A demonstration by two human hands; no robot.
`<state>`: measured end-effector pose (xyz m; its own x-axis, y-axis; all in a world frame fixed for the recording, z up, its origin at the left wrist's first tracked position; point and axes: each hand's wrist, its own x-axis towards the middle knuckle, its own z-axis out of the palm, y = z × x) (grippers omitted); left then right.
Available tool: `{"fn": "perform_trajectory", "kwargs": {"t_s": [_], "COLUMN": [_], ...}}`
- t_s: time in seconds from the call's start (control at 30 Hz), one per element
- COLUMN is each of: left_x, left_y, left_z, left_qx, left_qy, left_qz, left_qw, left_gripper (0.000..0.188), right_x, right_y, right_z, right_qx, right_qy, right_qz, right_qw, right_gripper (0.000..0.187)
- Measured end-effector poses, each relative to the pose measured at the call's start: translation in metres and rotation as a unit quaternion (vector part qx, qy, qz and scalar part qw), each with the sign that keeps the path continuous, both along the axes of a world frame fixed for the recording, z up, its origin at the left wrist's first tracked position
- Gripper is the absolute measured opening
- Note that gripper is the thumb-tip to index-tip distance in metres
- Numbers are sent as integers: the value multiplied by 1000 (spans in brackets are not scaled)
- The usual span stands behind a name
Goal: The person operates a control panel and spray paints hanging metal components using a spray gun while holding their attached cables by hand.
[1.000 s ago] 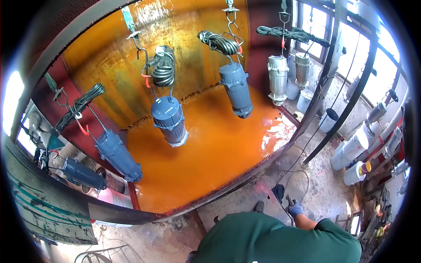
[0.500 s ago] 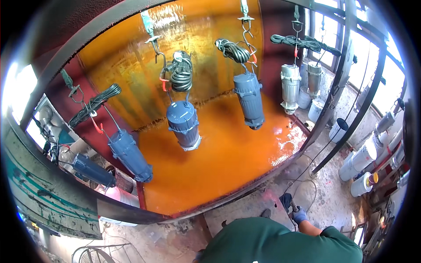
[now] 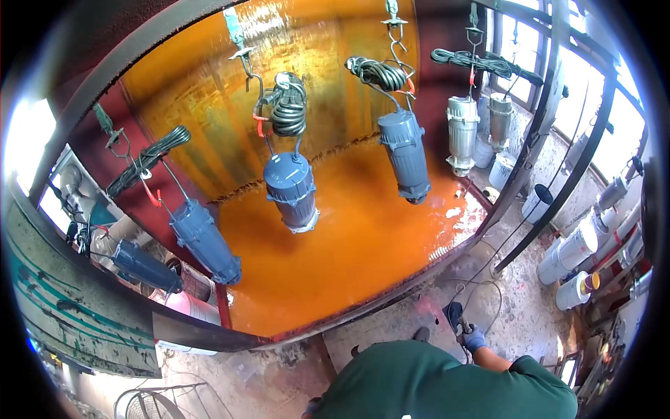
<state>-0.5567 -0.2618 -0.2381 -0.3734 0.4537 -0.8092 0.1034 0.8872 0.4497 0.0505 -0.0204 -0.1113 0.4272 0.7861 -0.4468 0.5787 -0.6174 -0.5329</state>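
Note:
My right hand (image 3: pixel 474 339), in a blue-grey glove, is closed around a spray gun (image 3: pixel 462 329) low at the right of my green-shirted body. A thin hose (image 3: pixel 500 297) loops over the floor beside it. Of my left hand (image 3: pixel 312 405), only a dark bit shows at the lower edge, left of my body; its fingers are hidden. Ahead, blue-grey submersible pumps hang from hooks with coiled black cables: one in the middle (image 3: pixel 291 192), one to its right (image 3: pixel 405 157) and one to its left (image 3: pixel 206 241). No hand touches them.
Behind the pumps stands a wet orange-yellow booth wall (image 3: pixel 209 112) above an orange basin (image 3: pixel 314 279) with a dark rim. Bare-metal pumps (image 3: pixel 462 136) hang at the right. White buckets (image 3: pixel 578 237) line the right side. A slanting post (image 3: pixel 562 188) and a wire-guard fan (image 3: pixel 150 405) flank me.
The blue-grey pump right of the middle has shifted slightly right. The middle one appears a little higher. My right hand has moved slightly up and left, still on the spray gun.

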Motion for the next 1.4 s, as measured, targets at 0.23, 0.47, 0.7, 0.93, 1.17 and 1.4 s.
{"fn": "perform_trajectory", "kwargs": {"t_s": [0.23, 0.47, 0.7, 0.93, 1.17, 1.4], "left_x": [0, -37, -195, -255, -290, -337], "left_y": [0, -28, -9, -13, 24, 11], "left_z": [0, 6, 208, 489, 579, 578], "left_qx": [15, 177, 398, 555, 642, 620], "left_qy": [-3, 137, 475, 606, 597, 596], "left_qz": [35, 305, 546, 419, 375, 412], "left_qw": [999, 926, 564, 386, 301, 300], "left_gripper": [80, 89, 22, 25, 22, 19], "right_x": [-8, 35, -48, -112, -131, -144], "right_y": [8, 16, 59, 116, 131, 135], "right_z": [0, -102, 2, 46, 58, 62], "right_qx": [-13, 5, 199, 235, 242, 245], "right_qy": [-1, -106, -10, 47, 69, 81], "right_qz": [17, 96, 52, 142, 163, 177], "right_qw": [1000, 990, 979, 960, 954, 950], "right_gripper": [49, 88, 83, 77, 72, 66]}}
